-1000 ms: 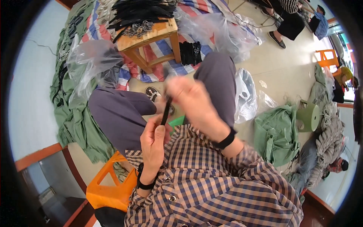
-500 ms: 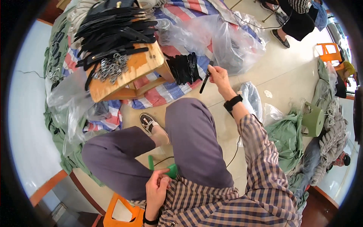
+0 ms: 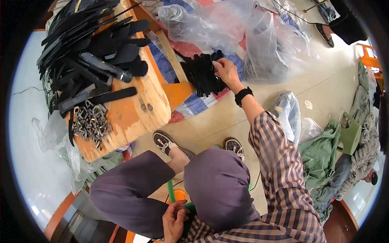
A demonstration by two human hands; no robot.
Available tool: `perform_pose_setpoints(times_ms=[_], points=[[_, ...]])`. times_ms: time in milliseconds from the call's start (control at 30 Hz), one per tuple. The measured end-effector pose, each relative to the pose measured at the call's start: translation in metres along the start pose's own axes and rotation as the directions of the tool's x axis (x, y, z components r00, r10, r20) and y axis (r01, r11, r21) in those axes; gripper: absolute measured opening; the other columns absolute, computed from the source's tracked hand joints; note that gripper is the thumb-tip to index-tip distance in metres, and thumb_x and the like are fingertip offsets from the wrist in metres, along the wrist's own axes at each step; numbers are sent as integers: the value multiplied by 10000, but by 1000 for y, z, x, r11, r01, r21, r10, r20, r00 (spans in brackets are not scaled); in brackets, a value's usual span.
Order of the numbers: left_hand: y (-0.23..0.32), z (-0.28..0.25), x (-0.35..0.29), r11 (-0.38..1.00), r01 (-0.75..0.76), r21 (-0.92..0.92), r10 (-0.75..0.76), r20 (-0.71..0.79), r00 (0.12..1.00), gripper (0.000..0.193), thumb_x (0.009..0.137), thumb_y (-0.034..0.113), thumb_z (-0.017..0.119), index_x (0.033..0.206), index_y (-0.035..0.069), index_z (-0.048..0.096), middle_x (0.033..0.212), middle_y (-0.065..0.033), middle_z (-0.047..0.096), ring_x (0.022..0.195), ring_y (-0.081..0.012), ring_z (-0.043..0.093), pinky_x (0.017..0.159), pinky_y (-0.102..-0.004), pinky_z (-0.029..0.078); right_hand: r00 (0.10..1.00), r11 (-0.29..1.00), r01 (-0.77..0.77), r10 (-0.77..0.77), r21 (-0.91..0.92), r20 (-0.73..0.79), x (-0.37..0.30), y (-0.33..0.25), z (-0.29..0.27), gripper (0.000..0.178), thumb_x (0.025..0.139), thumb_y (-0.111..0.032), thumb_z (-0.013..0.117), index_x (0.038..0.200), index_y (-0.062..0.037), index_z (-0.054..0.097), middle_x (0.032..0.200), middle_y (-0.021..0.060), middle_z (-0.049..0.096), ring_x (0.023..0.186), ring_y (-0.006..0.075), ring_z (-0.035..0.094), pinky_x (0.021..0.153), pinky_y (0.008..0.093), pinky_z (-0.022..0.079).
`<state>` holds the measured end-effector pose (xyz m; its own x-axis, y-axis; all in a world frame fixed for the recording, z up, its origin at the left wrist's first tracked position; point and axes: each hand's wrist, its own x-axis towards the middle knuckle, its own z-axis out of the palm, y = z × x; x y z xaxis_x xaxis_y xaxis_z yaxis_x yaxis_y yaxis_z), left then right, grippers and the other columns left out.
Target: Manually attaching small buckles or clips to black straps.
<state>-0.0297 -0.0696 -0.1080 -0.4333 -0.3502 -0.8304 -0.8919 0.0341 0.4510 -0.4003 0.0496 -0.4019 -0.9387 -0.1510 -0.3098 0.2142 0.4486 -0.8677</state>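
Observation:
My right hand (image 3: pixel 227 73), with a dark band at its wrist, reaches over a bundle of black straps (image 3: pixel 198 77) on the striped sheet beside the wooden bench. Its fingertips are pinched at the bundle's right edge, on a black strap that blends into the others. My left hand (image 3: pixel 174 222) rests low by my lap with its fingers curled in; nothing shows in them. Close to it is a green bar (image 3: pixel 171 190), partly hidden by my leg.
On the wooden bench (image 3: pixel 156 107) lie a heap of black strap pieces (image 3: pixel 97 52) and a pile of metal buckles (image 3: pixel 91 121). Clear plastic bags (image 3: pixel 273 52) spread across the striped sheet. At right are green cloth (image 3: pixel 318 148) and a green stool (image 3: pixel 349 135). A person's foot (image 3: pixel 325 36) shows far right.
My right hand has carried the black strap from above the floor left to the bundle. The view has shifted nearer the bench. My left hand stays by my lap, its fingers more curled.

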Motion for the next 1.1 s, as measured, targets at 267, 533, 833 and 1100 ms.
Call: perform_pose_setpoints(times_ms=[267,533,833,1100], points=[[10,5,9,997,-6,-78,11,58,998,195,910,140,493,1047,14,553,800,-43,568,678,-130,505,630,-235,415,947,953,284,-296,-101,-126,-7,-19,0,215,830,-219,562,884,-16,608,795,158,632,722,315,614,678,356,485],[19,3,12,989,76,-131,-67,75,995,218,904,140,486,1073,17,551,807,-50,571,701,-122,505,642,-237,416,909,721,408,-375,-560,181,6,-40,36,208,785,-239,616,849,-42,597,789,146,632,756,341,608,639,428,472],[4,2,15,999,46,-25,-45,49,998,341,885,195,511,1123,-48,514,993,-119,594,915,-180,547,822,-307,425,890,705,436,-428,-559,154,14,-29,48,146,777,-182,564,812,-40,564,716,159,615,687,353,608,591,440,474],[7,-1,14,996,63,-68,-61,23,998,263,896,137,490,1110,-10,529,893,-78,577,809,-154,527,740,-272,417,808,713,503,-589,-489,-27,30,-50,66,179,787,-190,545,876,-35,561,770,188,619,740,380,602,638,451,476]])
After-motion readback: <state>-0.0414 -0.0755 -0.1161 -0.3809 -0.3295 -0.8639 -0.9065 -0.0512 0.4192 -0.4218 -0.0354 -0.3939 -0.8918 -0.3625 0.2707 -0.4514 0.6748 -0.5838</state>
